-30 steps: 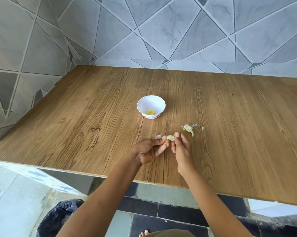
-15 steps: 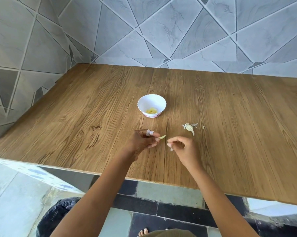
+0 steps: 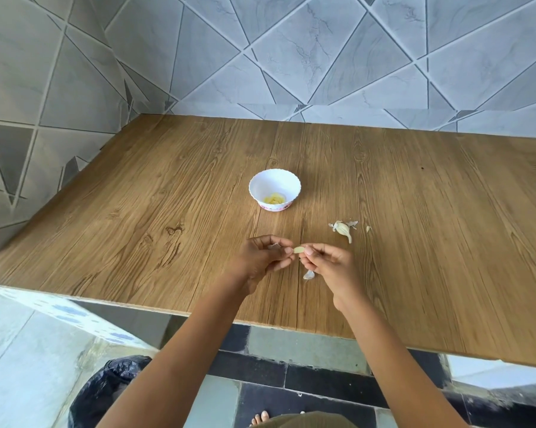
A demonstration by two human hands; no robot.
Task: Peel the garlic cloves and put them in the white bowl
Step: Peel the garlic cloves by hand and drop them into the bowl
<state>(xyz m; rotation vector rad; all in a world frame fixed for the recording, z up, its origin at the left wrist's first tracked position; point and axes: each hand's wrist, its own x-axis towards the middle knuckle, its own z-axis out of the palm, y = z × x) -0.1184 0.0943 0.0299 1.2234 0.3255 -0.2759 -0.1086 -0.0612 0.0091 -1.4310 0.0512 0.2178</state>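
Note:
A pale garlic clove (image 3: 298, 249) is pinched between my left hand (image 3: 265, 257) and my right hand (image 3: 330, 264), just above the wooden table (image 3: 137, 217). A scrap of papery skin (image 3: 308, 275) lies under my right hand. The white bowl (image 3: 274, 189) stands farther back at the table's middle and holds several peeled yellowish cloves. An unpeeled garlic piece (image 3: 342, 228) with loose skin bits lies to the right of the bowl, beyond my right hand.
Grey tiled walls close off the table at the back and left. A bin lined with a black bag (image 3: 106, 393) stands on the floor below the table's front edge, left of my bare foot (image 3: 262, 417).
My hands drew apart half a second ago, the left keeping the clove, and have come back together on it. A piece of skin now lies on the table under my right hand.

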